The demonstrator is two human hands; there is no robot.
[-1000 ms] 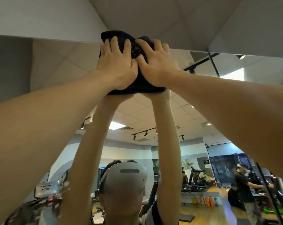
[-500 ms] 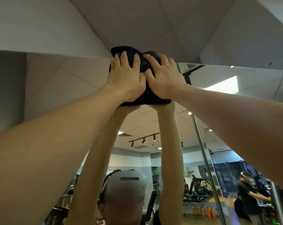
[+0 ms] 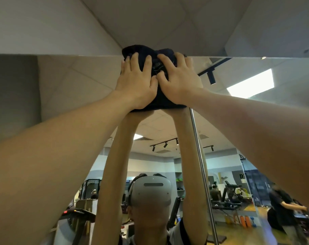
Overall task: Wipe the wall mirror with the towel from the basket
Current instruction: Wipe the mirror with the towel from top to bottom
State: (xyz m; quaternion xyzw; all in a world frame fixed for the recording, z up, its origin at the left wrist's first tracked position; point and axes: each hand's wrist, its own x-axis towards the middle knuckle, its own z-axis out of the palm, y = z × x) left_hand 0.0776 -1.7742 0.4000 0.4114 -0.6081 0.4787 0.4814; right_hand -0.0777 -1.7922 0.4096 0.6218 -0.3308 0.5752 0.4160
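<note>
Both arms up high, left hand (image 3: 136, 82) and right hand (image 3: 179, 80) flat with fingers spread, pressing the dark towel (image 3: 156, 68) against the wall mirror (image 3: 79, 89) at its top edge, mid-wipe, and next it likely needs a firm sideways or downward sweep.

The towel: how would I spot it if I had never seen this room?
Find the big wall mirror and follow its top edge, where glass meets ceiling. There a dark, bunched towel is pressed against the glass under the left hand and the right hand, side by side with fingers spread. It is the only near-black lump up there; all around it is pale.
</note>
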